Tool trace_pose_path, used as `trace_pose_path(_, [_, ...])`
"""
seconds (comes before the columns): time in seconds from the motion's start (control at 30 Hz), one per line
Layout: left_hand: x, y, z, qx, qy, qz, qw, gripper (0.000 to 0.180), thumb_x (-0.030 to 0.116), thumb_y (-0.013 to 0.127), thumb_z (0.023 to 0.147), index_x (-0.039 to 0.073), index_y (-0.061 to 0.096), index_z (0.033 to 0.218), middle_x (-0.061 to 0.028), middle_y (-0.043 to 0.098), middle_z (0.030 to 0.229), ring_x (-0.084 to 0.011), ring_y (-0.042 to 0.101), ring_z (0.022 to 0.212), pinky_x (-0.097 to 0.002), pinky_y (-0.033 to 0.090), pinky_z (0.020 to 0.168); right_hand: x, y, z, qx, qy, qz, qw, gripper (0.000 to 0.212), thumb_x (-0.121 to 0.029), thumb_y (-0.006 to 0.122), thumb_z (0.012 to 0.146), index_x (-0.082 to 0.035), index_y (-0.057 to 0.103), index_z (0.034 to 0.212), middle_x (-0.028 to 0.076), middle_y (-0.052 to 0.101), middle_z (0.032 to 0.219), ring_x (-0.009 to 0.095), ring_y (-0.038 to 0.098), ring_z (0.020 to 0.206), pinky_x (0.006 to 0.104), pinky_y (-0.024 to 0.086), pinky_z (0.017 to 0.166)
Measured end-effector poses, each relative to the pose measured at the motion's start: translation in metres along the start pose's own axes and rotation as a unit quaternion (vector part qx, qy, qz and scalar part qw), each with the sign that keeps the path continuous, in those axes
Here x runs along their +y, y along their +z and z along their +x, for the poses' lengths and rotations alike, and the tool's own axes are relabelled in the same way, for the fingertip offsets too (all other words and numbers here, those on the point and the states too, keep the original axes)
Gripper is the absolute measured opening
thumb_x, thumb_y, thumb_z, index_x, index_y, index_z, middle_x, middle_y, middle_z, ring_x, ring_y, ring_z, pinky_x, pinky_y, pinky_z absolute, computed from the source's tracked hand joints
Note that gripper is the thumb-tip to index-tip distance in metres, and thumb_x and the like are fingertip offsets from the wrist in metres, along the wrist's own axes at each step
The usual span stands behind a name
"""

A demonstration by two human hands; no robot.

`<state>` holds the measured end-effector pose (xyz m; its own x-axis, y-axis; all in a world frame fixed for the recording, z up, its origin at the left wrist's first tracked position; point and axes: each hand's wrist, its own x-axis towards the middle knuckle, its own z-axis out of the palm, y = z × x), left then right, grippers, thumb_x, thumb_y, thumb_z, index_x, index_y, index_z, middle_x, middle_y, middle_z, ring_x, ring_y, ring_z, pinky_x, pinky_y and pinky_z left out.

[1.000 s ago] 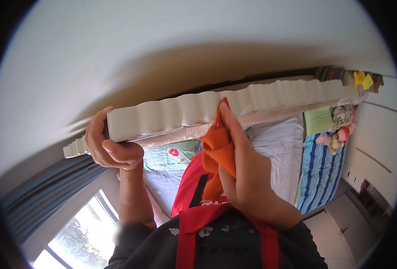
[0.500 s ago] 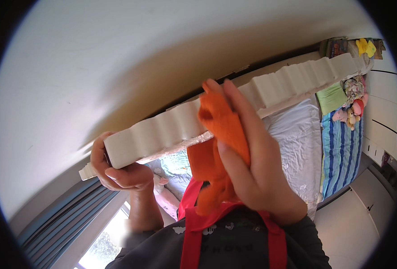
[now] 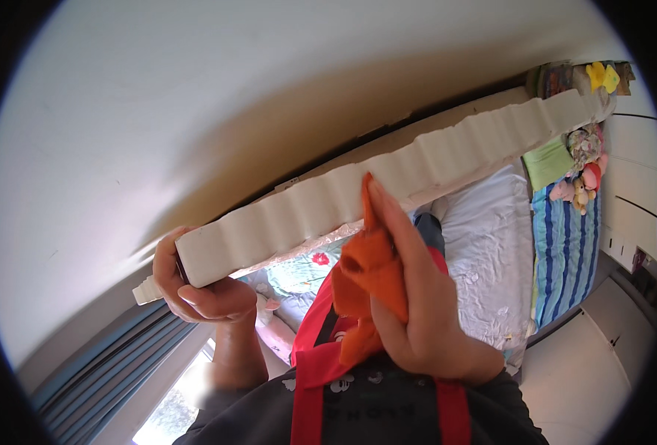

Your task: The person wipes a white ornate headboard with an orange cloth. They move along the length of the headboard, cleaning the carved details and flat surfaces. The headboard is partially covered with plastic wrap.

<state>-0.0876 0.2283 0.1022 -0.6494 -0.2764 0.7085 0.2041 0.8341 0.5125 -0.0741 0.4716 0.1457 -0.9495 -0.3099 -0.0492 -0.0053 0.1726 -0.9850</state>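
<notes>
A long cream headboard (image 3: 299, 211) with a wavy, ribbed top edge runs slantwise from the lower left to the upper right, close to the wall. My left hand (image 3: 206, 293) is wrapped round its near left end, with the thumb underneath and the fingers behind. In my right hand (image 3: 432, 311) is a bunched orange cloth (image 3: 376, 267), pinched between thumb and fingers. The cloth's upper tip meets the lower part of the headboard's ribbed edge, near its middle. Loose folds of cloth hang below my fingers.
Below the headboard lies a bed with a white sheet (image 3: 484, 252), a blue striped blanket (image 3: 566, 252) and a green pillow (image 3: 549, 163). Plush toys (image 3: 582, 194) sit at its far right. White cabinets (image 3: 588, 363) stand right; a blue-grey curtain (image 3: 113, 363) hangs left by a window.
My right hand and the orange cloth have moved down and slightly right, off the headboard's top face toward its lower edge. My left hand keeps its grip, almost unmoved.
</notes>
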Motion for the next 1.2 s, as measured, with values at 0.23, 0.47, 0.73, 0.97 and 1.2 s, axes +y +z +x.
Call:
trace_pose_path(0.23, [0.002, -0.001, 0.001, -0.009, 0.010, 0.009, 1.000, 0.056, 0.041, 0.030, 0.106, -0.004, 0.063, 0.110, -0.0143, 0.069, 0.092, -0.0231, 0.066, 0.081, -0.0343, 0.054, 0.073, 0.003, 0.014, 0.012, 0.058, -0.041, -0.167, 0.983, 0.076, 0.005, 0.057, 0.085, 0.005, 0.030, 0.157, 0.027, 0.044, 0.157, 0.042, 0.057, 0.133, 0.0395, 0.050, 0.104])
trace_pose_path(0.47, [0.002, -0.003, 0.002, 0.002, 0.024, 0.041, 0.999, 0.053, 0.038, 0.030, 0.104, -0.002, 0.066, 0.103, -0.0141, 0.070, 0.092, -0.0265, 0.067, 0.081, -0.0368, 0.055, 0.074, 0.000, 0.020, 0.024, 0.055, -0.087, -0.232, 0.967, 0.078, 0.003, 0.062, 0.084, 0.006, 0.031, 0.156, 0.026, 0.048, 0.155, 0.040, 0.067, 0.119, 0.0378, 0.058, 0.089])
trace_pose_path(0.73, [0.006, 0.000, 0.005, 0.012, 0.038, 0.062, 0.997, 0.053, 0.038, 0.032, 0.102, -0.001, 0.068, 0.100, -0.0131, 0.072, 0.090, -0.0284, 0.068, 0.080, -0.0401, 0.055, 0.078, -0.020, 0.024, 0.018, 0.021, -0.043, -0.061, 0.997, 0.079, 0.002, 0.053, 0.086, 0.011, 0.021, 0.158, 0.030, 0.039, 0.159, 0.043, 0.052, 0.136, 0.0399, 0.045, 0.107])
trace_pose_path(0.97, [0.002, -0.003, 0.006, -0.007, 0.061, 0.066, 0.996, 0.055, 0.038, 0.030, 0.103, -0.001, 0.069, 0.099, -0.0132, 0.073, 0.088, -0.0306, 0.069, 0.082, -0.0413, 0.053, 0.079, -0.032, 0.006, -0.004, -0.047, 0.002, 0.020, 0.999, 0.075, 0.004, 0.048, 0.089, 0.012, 0.018, 0.158, 0.031, 0.033, 0.163, 0.042, 0.038, 0.150, 0.0407, 0.030, 0.121])
trace_pose_path(1.2, [0.001, -0.004, 0.008, -0.008, 0.068, 0.058, 0.996, 0.055, 0.038, 0.031, 0.104, -0.002, 0.069, 0.101, -0.0126, 0.075, 0.089, -0.0325, 0.070, 0.081, -0.0424, 0.054, 0.079, -0.029, 0.024, 0.021, 0.015, 0.000, -0.010, 1.000, 0.074, 0.006, 0.048, 0.087, 0.006, 0.027, 0.158, 0.026, 0.042, 0.159, 0.041, 0.049, 0.142, 0.0388, 0.041, 0.113])
